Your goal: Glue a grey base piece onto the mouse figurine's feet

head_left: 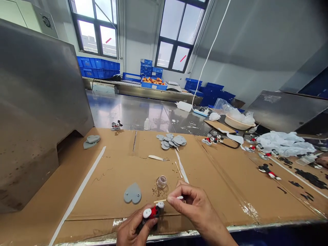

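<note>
My left hand [137, 227] is closed around a small mouse figurine [154, 212] with a red middle, black limbs and white shoes, its feet pointing up. Pinched in my right hand [191, 203] is a cotton swab [160, 201]; its bare stick end reaches over the figurine's shoes, and whether it touches them I cannot tell. A grey heart-shaped plate [132, 193] with small pegs lies beside my left hand. Just beyond the figurine stands a small glass jar [161, 182], with dark specks scattered around it.
A white-handled tool [156, 158] and another swab [178, 169] lie ahead, before a pile of grey pieces [171, 140]. Mouse figures [269, 171] and black parts [310, 178] are on the right. A metal housing [43, 112] stands left. Another person's hand [323, 160] shows far right.
</note>
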`<state>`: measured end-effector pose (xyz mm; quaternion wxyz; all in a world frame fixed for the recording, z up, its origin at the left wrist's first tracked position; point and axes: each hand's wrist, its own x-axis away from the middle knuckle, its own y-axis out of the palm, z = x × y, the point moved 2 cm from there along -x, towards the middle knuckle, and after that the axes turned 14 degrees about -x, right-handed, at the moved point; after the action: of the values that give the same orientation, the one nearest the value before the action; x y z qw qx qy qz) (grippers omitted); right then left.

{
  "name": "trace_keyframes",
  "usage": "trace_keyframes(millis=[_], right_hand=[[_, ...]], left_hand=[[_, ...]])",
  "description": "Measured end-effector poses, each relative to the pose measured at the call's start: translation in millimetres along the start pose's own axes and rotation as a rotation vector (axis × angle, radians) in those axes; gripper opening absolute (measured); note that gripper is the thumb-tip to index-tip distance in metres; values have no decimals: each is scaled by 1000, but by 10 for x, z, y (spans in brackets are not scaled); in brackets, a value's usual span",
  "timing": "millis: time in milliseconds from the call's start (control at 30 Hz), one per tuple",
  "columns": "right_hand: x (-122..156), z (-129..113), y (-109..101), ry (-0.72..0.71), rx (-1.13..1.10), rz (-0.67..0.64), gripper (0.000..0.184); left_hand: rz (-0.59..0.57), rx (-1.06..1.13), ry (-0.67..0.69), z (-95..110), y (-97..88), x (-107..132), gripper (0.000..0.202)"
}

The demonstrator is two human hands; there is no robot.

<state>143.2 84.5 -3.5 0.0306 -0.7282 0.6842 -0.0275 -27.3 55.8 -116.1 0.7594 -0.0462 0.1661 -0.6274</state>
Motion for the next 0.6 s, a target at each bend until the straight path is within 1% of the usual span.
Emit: trace_keyframes(millis=[100, 167, 500, 600], right_hand=[[69, -14, 101, 13, 30, -66, 22], [79, -8, 140, 18, 53, -85, 21], [59, 64, 198, 23, 142, -126, 18], [74, 41, 215, -6, 184, -138, 18]], left_hand=[[-43, 17, -21, 22, -6, 1, 21], [-54, 35, -25, 41, -15, -3, 20], [-49, 43, -26, 56, -30, -14, 21], [-41, 47, -24, 61, -29, -12, 21]])
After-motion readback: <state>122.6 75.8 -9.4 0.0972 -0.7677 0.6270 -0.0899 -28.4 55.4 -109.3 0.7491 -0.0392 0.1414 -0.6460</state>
